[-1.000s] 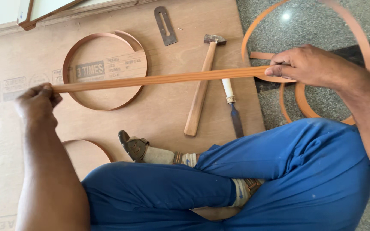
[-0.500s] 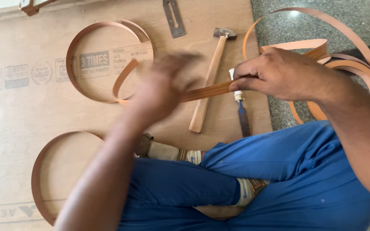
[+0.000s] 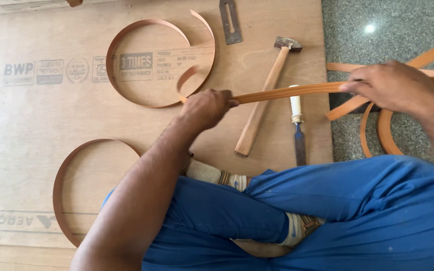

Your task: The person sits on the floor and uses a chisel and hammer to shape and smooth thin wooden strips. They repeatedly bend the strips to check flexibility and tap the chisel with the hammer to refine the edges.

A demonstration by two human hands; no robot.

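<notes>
Legs: crossed in blue trousers (image 3: 327,216) along the bottom of the frame, so the person sits on the plywood sheet (image 3: 41,125) with the work within arm's reach.
Left hand: the left hand (image 3: 204,108), at the frame's centre, is closed in a fist around the thin wooden strip (image 3: 290,92), thumb on top; the grip looks set to keep the band taut.
Right hand: the right hand (image 3: 393,86), at upper right, pinches the same strip between fingers and thumb, though the exact finger hold is hard to make out from this angle.
Strip: it runs nearly level between the two hands, held in the air above the tools, and curls into loops past each hand.
Tools: a chisel (image 3: 298,130) with a pale handle and a wooden-handled hammer (image 3: 262,103) lie on the plywood just under the strip, close at hand.
Lower left: a curved strip loop (image 3: 64,185) stands on edge.
Upper left: a second strip ring (image 3: 131,60) stands on the sheet.
Top edge: a flat metal blade (image 3: 230,21) lies there.
Right: grey stone floor (image 3: 377,30) with more coils.
</notes>
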